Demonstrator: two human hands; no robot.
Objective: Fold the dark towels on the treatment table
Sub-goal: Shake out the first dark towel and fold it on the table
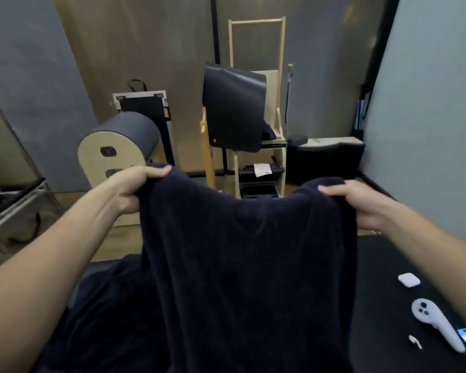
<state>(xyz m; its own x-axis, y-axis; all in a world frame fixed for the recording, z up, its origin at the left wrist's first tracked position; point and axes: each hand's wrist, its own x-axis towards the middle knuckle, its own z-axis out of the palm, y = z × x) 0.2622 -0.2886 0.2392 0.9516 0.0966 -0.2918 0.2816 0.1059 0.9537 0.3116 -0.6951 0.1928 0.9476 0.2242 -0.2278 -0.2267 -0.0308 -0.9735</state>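
L hand [135,191], R hand [361,204] grip top of 1 dark towel [248,265]; 1 dark heap [105,305] on table [382,265].

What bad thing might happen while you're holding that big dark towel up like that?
The towel, gripped at its top edge by the left hand and right hand, hangs near the white controller, earbud case and loose earbud on the table; laying it down carelessly might sweep them off. Its lower part meets more dark cloth heaped below, so the two could tangle.
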